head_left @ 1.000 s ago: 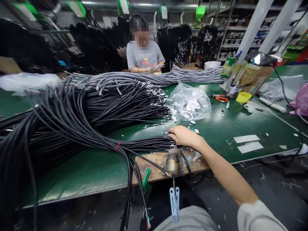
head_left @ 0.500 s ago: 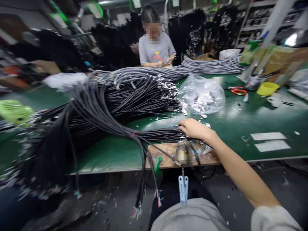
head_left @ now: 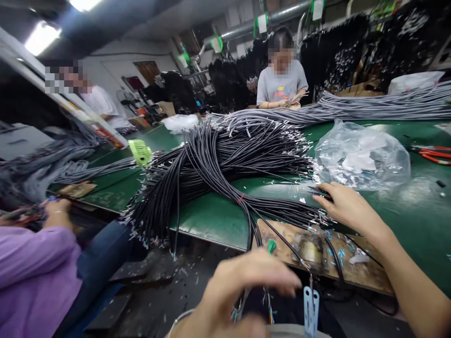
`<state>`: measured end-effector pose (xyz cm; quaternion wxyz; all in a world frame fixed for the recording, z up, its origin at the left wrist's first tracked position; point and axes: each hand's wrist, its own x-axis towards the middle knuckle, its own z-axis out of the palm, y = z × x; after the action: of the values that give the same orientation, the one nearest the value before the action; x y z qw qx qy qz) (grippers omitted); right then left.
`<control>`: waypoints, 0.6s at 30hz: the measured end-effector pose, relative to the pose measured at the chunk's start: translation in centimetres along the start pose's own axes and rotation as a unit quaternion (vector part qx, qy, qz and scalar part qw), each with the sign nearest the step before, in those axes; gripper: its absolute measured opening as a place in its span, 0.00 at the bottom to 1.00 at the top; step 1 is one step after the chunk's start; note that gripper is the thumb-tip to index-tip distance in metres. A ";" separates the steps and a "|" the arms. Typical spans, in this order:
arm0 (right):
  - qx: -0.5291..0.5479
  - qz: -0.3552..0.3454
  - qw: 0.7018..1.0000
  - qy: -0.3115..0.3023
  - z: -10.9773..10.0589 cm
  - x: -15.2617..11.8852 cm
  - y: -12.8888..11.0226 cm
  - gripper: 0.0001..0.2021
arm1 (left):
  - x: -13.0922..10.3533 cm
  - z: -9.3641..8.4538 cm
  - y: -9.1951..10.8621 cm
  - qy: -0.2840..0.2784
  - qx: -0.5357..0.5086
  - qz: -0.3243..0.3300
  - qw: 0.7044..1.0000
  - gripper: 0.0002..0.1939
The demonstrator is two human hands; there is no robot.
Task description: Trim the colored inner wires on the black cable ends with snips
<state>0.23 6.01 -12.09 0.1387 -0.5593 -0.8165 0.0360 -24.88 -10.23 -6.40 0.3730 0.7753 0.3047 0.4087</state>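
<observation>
My left hand (head_left: 243, 286) is raised in the foreground, blurred, its thumb and fingers apart with nothing seen between them. My right hand (head_left: 340, 204) is closed round a dark, thin pointed tool (head_left: 320, 191) whose kind I cannot make out. It is just above the stripped ends of a black cable bundle (head_left: 275, 206), tied with a red band (head_left: 241, 198). Below lies a wooden board (head_left: 282, 233) with a brass-coloured metal block (head_left: 311, 251). One cable's coloured wires end near the block, above a light blue clip (head_left: 311, 305).
A large heap of black cables (head_left: 225, 159) covers the table's middle, with grey cables (head_left: 352, 105) behind. A clear plastic bag (head_left: 362, 155) of scraps and orange-handled tools (head_left: 435, 154) are at right. A co-worker in purple (head_left: 38, 281) sits at left; another person (head_left: 282, 84) works opposite.
The view has swung left, bringing in co-workers on that side. My left hand has come into view from below. My right hand has turned slightly, showing the dark pointed tool.
</observation>
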 end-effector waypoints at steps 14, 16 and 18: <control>-0.020 0.066 0.995 0.077 -1.3 -0.6 -0.8 0.11 | 12.9 0.0 -9.3 -0.253 0.284 0.015 0.925 0.03; 0.005 0.060 0.993 0.105 -1.4 -0.7 -1.1 0.10 | 13.2 0.0 -10.1 -0.208 0.245 0.016 0.947 0.01; 0.074 0.041 0.985 0.150 -1.7 -0.9 -1.6 0.08 | 13.1 0.1 -11.0 -0.124 0.153 -0.024 0.980 0.02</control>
<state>-0.47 4.45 -10.31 0.2991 -0.5797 -0.7577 0.0172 -20.37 5.82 -10.21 0.2943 0.8605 0.3334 0.2487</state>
